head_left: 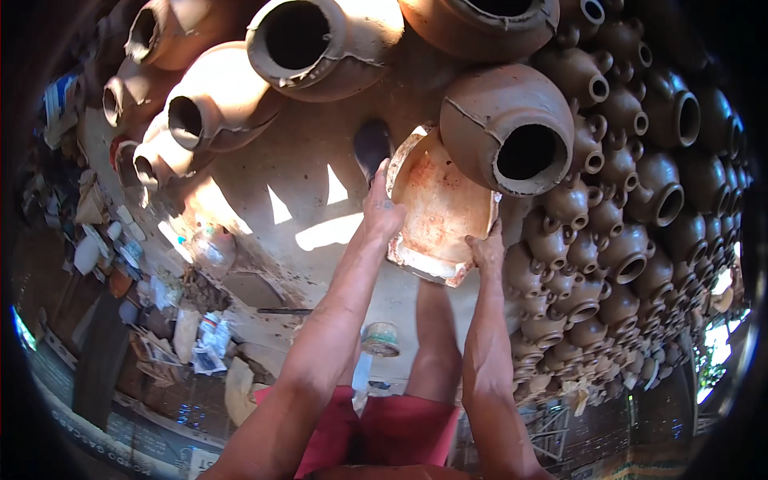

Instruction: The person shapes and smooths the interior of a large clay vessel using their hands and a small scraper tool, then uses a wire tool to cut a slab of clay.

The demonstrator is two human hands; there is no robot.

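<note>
A hollow, curved plaster mold half (442, 210) with a pale, chipped rim and a clay-stained inside is held up in front of me. My left hand (385, 206) is closed on its left edge. On the lower right edge my right hand (486, 246) grips it, thumb over the rim. Right behind the mold lies a large round clay pot (480, 104) with a dark mouth and a ragged seam on its side. The pot overlaps the mold's upper right part in view; whether they touch I cannot tell.
More large pots (364, 48) lie along the far side and far left. Many small handled jugs (572, 204) are stacked on the right. At the left lies clutter (188, 332) of bottles and scraps. A small crusted tub (381, 339) stands near my legs; a dark shoe (373, 146) shows beyond the mold.
</note>
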